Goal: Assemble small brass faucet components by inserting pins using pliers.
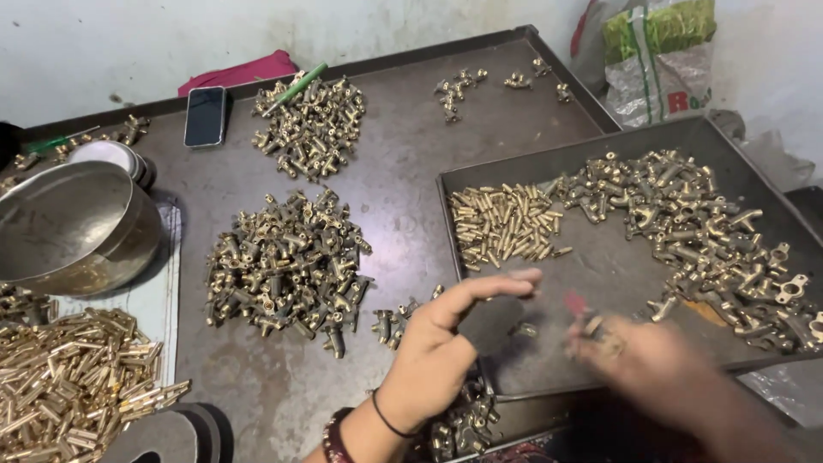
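Left hand (pixel 437 347), fingers spread, hovered over the tray (pixel 600 266); the blurred right hand (pixel 647 364), grip unclear, risked scattering near brass fittings (pixel 703 231) if swept carelessly.

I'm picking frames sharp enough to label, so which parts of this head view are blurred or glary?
Head view: the right hand is smeared by motion blur, so its grip cannot be read; the left hand is only slightly soft; the brass fittings are sharp; light is even, with mild sheen on the metal bowl.
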